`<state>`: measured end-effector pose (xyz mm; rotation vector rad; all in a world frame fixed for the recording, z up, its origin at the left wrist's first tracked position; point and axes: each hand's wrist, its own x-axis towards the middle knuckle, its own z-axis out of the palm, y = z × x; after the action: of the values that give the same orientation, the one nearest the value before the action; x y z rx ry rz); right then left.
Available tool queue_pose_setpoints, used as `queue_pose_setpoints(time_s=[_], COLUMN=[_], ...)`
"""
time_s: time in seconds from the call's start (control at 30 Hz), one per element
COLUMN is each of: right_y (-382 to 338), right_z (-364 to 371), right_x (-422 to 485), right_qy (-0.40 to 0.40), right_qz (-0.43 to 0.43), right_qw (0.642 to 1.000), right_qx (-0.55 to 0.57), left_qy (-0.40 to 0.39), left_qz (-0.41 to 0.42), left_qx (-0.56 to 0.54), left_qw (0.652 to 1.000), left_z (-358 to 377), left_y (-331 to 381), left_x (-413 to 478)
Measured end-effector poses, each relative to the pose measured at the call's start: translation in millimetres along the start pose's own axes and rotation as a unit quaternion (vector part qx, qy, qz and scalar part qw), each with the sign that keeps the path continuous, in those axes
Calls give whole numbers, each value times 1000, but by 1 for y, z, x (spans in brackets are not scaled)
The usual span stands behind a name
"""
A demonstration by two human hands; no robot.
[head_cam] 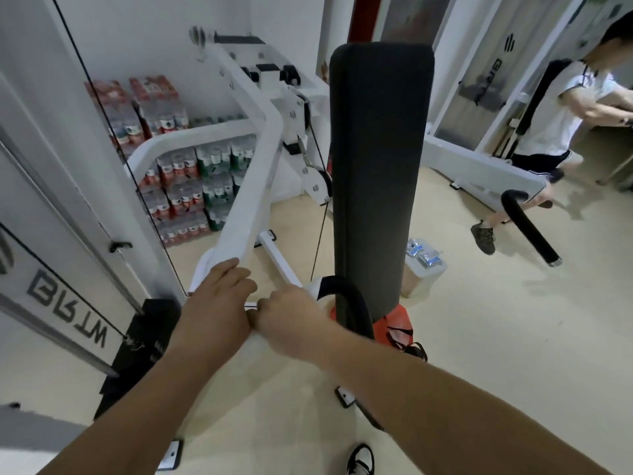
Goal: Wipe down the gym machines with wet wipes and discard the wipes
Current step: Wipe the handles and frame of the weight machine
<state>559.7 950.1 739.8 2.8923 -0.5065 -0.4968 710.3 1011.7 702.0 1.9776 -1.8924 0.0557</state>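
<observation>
In front of me stands a white gym machine with a tall black back pad [380, 166]. Its sloping white arm [253, 173] runs down toward me. My left hand [219, 296] is wrapped around the low end of that arm. Right beside it, thumbs nearly touching, my right hand [291, 318] is closed in a fist and pressed on the white frame. A pale white patch that looks like a wet wipe [262, 341] shows under its knuckles, blurred. A curved black handle [352, 299] sits just right of my right hand.
Packs of wipes [423, 253] lie on a translucent box on the floor right of the pad. An orange bag [394, 325] sits at the pad's base. Bottled water packs [181, 186] are stacked at the back left. Another person [561, 125] works at the right. A black weight stack [144, 337] stands on the left.
</observation>
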Motion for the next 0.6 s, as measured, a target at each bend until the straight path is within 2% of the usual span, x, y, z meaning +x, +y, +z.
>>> queue_pose_setpoints(time_s=[0.1, 0.17, 0.23, 0.33, 0.4, 0.47, 0.53, 0.6], right_y=[54, 82, 77, 51, 58, 73, 81, 69], right_z=[-1, -2, 8, 30, 43, 41, 48, 53], right_x=[-4, -15, -22, -29, -42, -54, -55, -52], right_qy=[-36, -62, -26, 115, 90, 18, -18, -14], right_qz=[107, 227, 293, 344, 365, 344, 351, 381], right_qw=[992, 959, 929, 911, 895, 888, 858, 821], right_qx=[50, 158, 223, 196, 239, 306, 375, 425], left_qy=[11, 14, 12, 9, 10, -3, -18, -30], left_qz=[0, 1, -3, -15, -20, -22, -26, -34], left_qx=[-21, -26, -24, -27, -29, -20, -5, -1], left_qw=[1000, 1000, 1000, 999, 999, 1000, 999, 999], left_z=[0, 0, -3, -7, -8, -9, -10, -9], left_y=[-1, 0, 3, 6, 7, 8, 9, 8], left_x=[0, 1, 1, 0, 0, 0, 1, 2])
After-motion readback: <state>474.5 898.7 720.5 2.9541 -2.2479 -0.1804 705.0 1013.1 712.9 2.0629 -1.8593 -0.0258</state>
